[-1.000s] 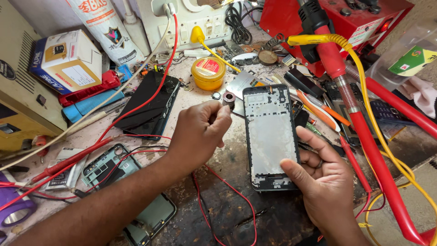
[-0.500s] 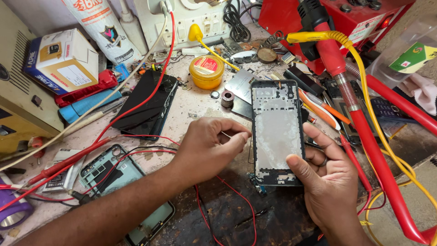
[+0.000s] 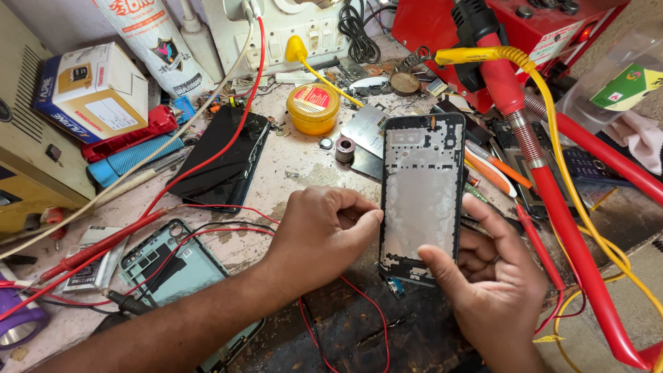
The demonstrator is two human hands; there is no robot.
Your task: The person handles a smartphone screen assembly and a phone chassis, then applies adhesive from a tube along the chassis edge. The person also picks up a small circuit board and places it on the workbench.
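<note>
My right hand [image 3: 494, 287] holds a stripped phone frame [image 3: 423, 193] upright by its lower right edge, bare metal side towards me, thumb on its face. My left hand [image 3: 324, 231] is curled, with its fingertips pinched at the frame's left edge near the middle; whether anything small is between them I cannot tell. A black phone screen [image 3: 224, 159] lies face up on the bench to the left. A pale green phone back cover [image 3: 176, 276] lies under my left forearm.
A yellow round tin [image 3: 313, 108] and a small solder spool [image 3: 344, 148] sit behind the frame. A red hot-air tool with a yellow hose [image 3: 545, 179] runs along the right. Red wires [image 3: 207, 207], a cardboard box [image 3: 90, 90], a switchboard [image 3: 276, 31] and a blue tube [image 3: 131, 159] crowd the left.
My left hand came back from the far side of the bench towards me and now pinches at the frame's left edge. My right hand has tilted the frame slightly.
</note>
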